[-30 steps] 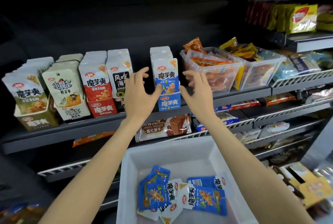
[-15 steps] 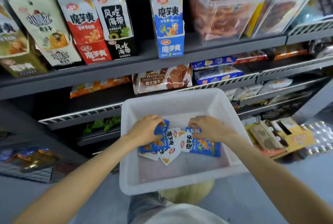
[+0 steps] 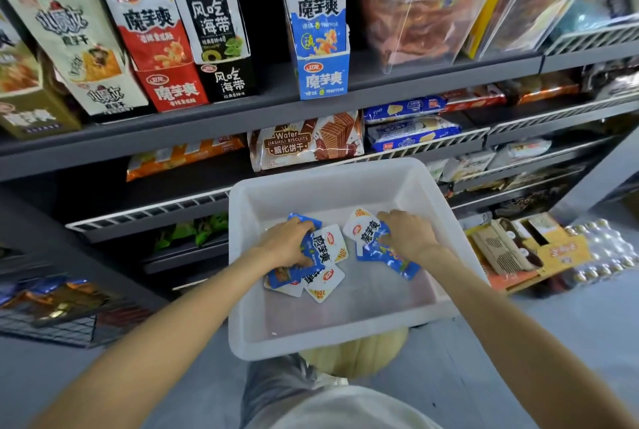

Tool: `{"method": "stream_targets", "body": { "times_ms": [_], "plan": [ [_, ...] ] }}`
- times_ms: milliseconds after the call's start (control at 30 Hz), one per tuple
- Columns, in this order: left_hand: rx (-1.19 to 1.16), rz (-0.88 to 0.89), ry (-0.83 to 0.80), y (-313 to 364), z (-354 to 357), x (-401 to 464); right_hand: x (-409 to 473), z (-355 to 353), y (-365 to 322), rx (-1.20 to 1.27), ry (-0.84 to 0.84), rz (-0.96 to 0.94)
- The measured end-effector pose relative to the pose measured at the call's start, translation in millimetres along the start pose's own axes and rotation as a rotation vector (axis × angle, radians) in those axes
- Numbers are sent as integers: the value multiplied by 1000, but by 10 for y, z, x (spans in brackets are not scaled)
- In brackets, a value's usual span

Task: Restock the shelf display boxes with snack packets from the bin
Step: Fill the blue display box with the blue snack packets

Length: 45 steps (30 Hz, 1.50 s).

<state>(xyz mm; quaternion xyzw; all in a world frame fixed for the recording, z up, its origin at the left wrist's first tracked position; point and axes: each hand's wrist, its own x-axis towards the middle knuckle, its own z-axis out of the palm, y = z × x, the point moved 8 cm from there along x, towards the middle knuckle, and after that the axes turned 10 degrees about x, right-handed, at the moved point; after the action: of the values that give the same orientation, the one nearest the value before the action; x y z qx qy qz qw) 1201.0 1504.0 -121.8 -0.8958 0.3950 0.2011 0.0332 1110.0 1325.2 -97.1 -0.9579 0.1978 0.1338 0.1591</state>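
Snack packets, small flat blue-and-white foil pouches (image 3: 320, 252), lie in a loose overlapping cluster on the floor of a translucent white plastic bin (image 3: 345, 338), toward its far half. The bin sits below the shelving, directly in front of the person. Left hand (image 3: 287, 243) is inside the bin, on the left group of packets; fingers curled down over the top of the pile, gripping several pouches, with one blue pouch edge showing above the knuckles. Right hand (image 3: 408, 235) is also inside the bin, fingers bent and pressed onto a separate blue-and-white packet (image 3: 371, 238) lying just right of the cluster; thumb side appears to pinch its edge, packet tilted slightly. The two hands are near each other but apart. On the dark grey metal shelf (image 3: 242, 114) above stands the blue-and-white cardboard display box (image 3: 323, 79), upright, with matching tall packets standing in it. To its left, side by side: a black display box (image 3: 228, 81), a red display box (image 3: 173, 91), and a cream display box (image 3: 103, 97), each holding packets. Right of the blue box stands a clear plastic tub (image 3: 425, 10) of orange-red snacks. One shelf down, a brown-and-white wafer biscuit bag (image 3: 307, 140) lies behind the bin's far rim.
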Motion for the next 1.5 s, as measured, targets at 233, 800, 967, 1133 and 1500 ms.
{"method": "stream_targets", "body": {
  "times_ms": [233, 800, 967, 1133, 1500],
  "plan": [
    [-990, -171, 99, -221, -248, -215, -258, -395, 82, 1266, 144, 53],
    [-1140, 141, 805, -295, -2458, -695, -219, -1550, -316, 1545, 491, -170],
    [-1105, 222, 1010, -239, -3109, -762, -188, -2054, -415, 1622, 670, -263],
    [-958, 226, 1120, -235, -3355, -554, -200, -2325, -463, 1650, 790, -329],
    [-528, 47, 1018, -430, -3325, -346, -195, -2770, -702, 1645, 880, -439]
  ]
}}
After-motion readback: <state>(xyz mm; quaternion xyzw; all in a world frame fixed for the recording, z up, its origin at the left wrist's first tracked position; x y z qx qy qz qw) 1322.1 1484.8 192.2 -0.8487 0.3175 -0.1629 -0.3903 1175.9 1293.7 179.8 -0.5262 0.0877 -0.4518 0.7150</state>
